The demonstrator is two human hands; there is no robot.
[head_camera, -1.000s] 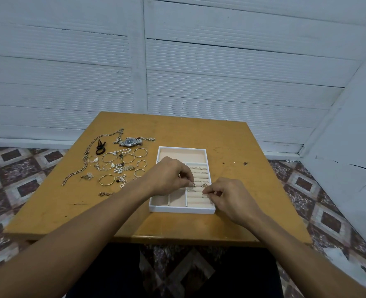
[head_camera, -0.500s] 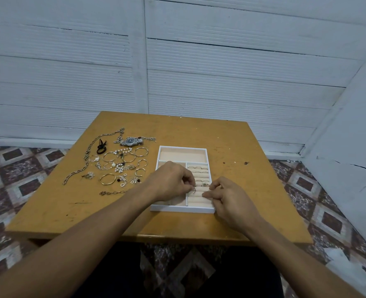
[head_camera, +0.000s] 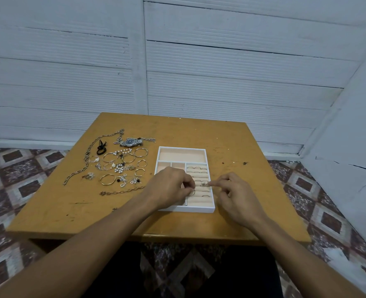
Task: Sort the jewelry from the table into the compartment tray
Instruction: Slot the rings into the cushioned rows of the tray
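Observation:
A white compartment tray point(head_camera: 208, 157) with peach lining lies on the wooden table point(head_camera: 199, 134). Its right section has padded ring rolls with several rings point(head_camera: 197, 167) slotted in. My left hand point(head_camera: 169, 187) hovers over the tray's left and middle, fingers curled, its fingertips pinching a ring at the rolls. My right hand point(head_camera: 234, 194) sits at the tray's right edge and pinches a small silver ring point(head_camera: 203, 184) over the rolls. Loose jewelry lies left of the tray: a wristwatch point(head_camera: 132, 142), hoop bangles point(head_camera: 128, 158), a long chain point(head_camera: 87, 158), pearl pieces point(head_camera: 119, 167).
A black hair tie point(head_camera: 101, 149) and a thin bracelet chain point(head_camera: 122, 192) lie among the loose pieces. White panelled walls stand behind and to the right of the table. Patterned floor tiles surround it. The table's near edge point(head_camera: 156, 238) lies just above my forearms.
My right hand has drawn slightly right and up, now showing a small silver ring pinched at its fingertips. My left hand stays over the ring rolls.

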